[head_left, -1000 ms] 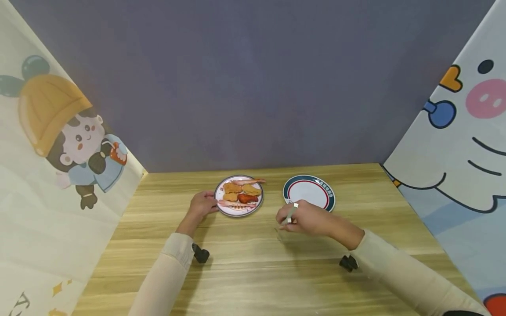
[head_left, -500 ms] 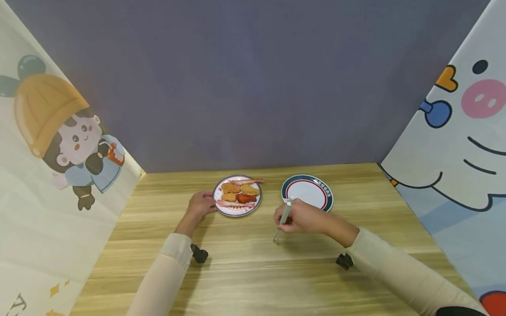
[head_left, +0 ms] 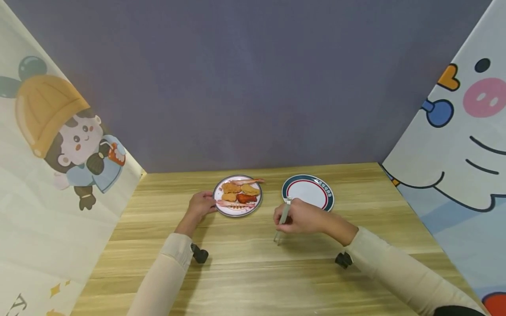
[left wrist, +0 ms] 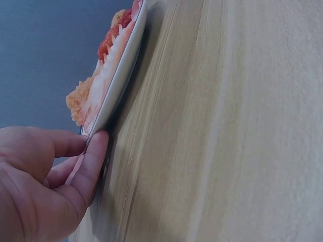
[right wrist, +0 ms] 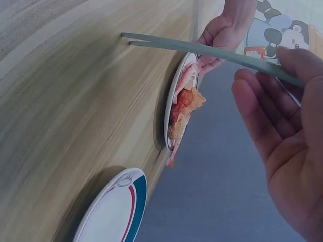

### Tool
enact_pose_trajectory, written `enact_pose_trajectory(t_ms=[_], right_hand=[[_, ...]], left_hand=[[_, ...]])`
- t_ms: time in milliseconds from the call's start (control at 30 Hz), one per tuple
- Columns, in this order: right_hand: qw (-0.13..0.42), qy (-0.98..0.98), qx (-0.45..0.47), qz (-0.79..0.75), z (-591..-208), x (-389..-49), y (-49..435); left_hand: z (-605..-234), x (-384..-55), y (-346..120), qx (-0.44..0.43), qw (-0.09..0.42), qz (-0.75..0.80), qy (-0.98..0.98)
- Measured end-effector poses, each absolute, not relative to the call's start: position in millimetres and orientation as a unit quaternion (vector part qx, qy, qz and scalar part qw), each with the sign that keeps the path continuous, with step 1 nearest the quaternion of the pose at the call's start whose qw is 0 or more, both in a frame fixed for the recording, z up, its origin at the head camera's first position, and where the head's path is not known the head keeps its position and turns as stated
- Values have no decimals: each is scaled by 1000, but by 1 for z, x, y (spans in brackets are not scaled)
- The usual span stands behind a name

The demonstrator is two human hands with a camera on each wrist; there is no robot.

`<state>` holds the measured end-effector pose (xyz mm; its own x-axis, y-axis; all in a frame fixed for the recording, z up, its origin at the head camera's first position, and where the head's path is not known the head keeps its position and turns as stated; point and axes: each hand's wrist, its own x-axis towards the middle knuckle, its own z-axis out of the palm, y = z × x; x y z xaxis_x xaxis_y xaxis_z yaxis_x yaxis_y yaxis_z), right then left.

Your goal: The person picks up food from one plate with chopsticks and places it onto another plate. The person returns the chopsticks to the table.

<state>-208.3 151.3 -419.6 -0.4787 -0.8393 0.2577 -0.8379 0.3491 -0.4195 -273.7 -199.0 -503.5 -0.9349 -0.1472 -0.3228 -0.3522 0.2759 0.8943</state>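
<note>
So the biggest thing in front of you is the grey-purple backdrop [head_left: 253,87], with your wood-grain table [head_left: 229,281] running up to it. You've got a cartoon kid in a yellow hat on the left wall [head_left: 27,219] and a pink-snouted character on the right wall [head_left: 419,175]. Your two cream sleeves [head_left: 162,272] reach in from the bottom. Near the back of the table sit two round plates, side by side with a gap between them: the teal-rimmed plate [head_left: 306,193], white with a red ring, is on the right, and the food plate [head_left: 237,214] is on the left. Your right hand [head_left: 302,217] is curled around a pair of pale green chopsticks [right wrist: 217,52]; it overlaps the near edge of the teal-rimmed one from the head view. Your left hand [head_left: 200,204] pinches the left rim of the other, fingers on both faces. The chopsticks slant down with their tips narrowly apart, and I can't tell if they touch the wood. Smallest stuff is the food: a shrimp [head_left: 248,181] at the back poking past the rim, another striped pink one up front, and between them three golden fried pieces [head_left: 231,188] plus a reddish-brown chicken piece [head_left: 247,198].
</note>
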Motion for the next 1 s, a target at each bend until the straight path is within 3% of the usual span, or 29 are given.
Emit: enact_pose_trajectory(t_ms=[200, 500, 800, 1000], right_hand=[[16, 818, -513, -259, -412, -208, 153], [104, 805, -519, -270, -399, -205, 149], [79, 810, -524, -252, -398, -201, 146], [95, 810, -529, -233, -395, -198, 143]], left_hand=[[-503, -275, -199, -160, 88, 584, 791], [-506, -275, -199, -161, 87, 587, 789], [-506, -276, -200, -163, 90, 586, 789], [-506, -276, -200, -159, 90, 588, 788]])
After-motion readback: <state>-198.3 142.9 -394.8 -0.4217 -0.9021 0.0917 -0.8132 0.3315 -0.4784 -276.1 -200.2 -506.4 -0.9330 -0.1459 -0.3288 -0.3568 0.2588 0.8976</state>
